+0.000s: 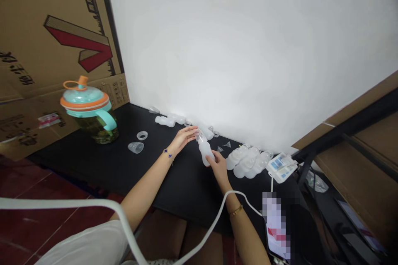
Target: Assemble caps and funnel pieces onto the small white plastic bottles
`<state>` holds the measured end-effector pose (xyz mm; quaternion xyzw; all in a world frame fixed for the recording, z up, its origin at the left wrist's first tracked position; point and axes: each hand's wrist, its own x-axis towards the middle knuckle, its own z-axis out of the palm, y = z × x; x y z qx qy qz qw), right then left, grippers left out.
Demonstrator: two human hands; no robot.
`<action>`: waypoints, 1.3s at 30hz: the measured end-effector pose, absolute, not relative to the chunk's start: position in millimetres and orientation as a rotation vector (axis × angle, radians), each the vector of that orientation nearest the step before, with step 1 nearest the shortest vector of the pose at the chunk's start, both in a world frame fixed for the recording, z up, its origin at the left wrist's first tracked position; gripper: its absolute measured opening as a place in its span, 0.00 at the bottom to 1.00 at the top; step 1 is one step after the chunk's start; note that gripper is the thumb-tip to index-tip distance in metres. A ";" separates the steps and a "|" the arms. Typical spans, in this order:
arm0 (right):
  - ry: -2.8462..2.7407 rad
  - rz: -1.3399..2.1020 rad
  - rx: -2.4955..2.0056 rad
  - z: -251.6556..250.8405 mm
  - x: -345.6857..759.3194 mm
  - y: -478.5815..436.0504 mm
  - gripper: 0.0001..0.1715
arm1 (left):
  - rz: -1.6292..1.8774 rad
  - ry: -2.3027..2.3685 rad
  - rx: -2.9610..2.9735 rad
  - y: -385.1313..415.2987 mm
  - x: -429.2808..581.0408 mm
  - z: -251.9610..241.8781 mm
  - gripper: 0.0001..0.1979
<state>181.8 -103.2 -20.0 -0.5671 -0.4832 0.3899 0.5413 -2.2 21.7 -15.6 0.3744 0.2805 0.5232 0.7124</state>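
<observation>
A white translucent baby bottle (205, 150) with a clear cap (200, 136) is held tilted over the black table. My right hand (219, 166) is closed around its lower end, thumb along the side. At the top, my left hand (183, 138) has its fingers fairly straight and grips the clear cap; its thumb is mostly hidden. Several more white bottles (248, 161) lie grouped to the right of my right hand. Beyond my hands, another white bottle (165, 121) lies by the wall. Small clear funnel-shaped pieces (227, 144) rest between the bottle group and the wall.
On the left stand a teal and orange lidded jug (88, 109) and a cardboard box (37, 49). A white ring (142, 135) and a clear cup (136, 147) lie nearby. A white device (281, 167), a phone (277, 232) and a white cable (217, 215) are close on the right.
</observation>
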 end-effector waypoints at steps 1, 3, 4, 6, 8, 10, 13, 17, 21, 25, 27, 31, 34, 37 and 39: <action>-1.149 0.926 -1.342 -19.8 181.9 -103.2 0.24 | 1.167 0.623 0.822 21.8 -2.2 -15.6 0.17; -1.154 0.924 -1.340 -19.8 182.0 -103.1 0.23 | 1.183 0.627 0.806 21.8 -2.4 -15.0 0.15; -1.158 0.923 -1.341 -20.0 182.0 -103.1 0.23 | 1.189 0.629 0.798 21.6 -2.6 -14.5 0.15; -1.164 0.923 -1.350 -20.8 182.2 -102.8 0.23 | 1.189 0.631 0.789 21.3 -2.7 -13.5 0.14; -1.170 0.924 -1.360 -22.0 182.4 -102.5 0.24 | 1.181 0.634 0.789 20.9 -2.8 -12.7 0.14; -1.174 0.928 -1.365 -23.1 182.7 -102.1 0.25 | 1.174 0.637 0.796 20.4 -2.6 -12.1 0.15; -1.183 0.940 -1.365 -23.7 183.2 -101.9 0.26 | 1.164 0.637 0.803 19.5 -1.9 -11.4 0.16; -1.199 0.942 -1.362 -22.5 183.2 -102.5 0.26 | 1.146 0.635 0.814 18.2 -0.6 -10.8 0.17; -1.196 0.931 -1.372 -22.4 182.8 -102.4 0.25 | 1.129 0.629 0.830 17.3 0.3 -10.9 0.18; -1.201 0.929 -1.372 -24.0 183.1 -101.7 0.26 | 1.120 0.620 0.853 17.0 0.8 -11.4 0.20; -1.200 0.930 -1.374 -24.7 183.3 -101.4 0.26 | 1.120 0.623 0.857 17.1 0.9 -11.8 0.20; -1.195 0.924 -1.381 -25.2 183.4 -101.3 0.26 | 1.122 0.627 0.860 17.5 1.1 -12.8 0.20; -1.191 0.927 -1.376 -25.0 183.2 -101.7 0.26 | 1.120 0.632 0.871 17.7 1.2 -13.3 0.20; -1.188 0.930 -1.371 -24.9 182.7 -102.0 0.27 | 1.117 0.641 0.874 18.0 1.2 -13.5 0.19; -1.184 0.929 -1.367 -25.0 182.3 -102.0 0.26 | 1.115 0.636 0.874 18.4 1.1 -13.8 0.19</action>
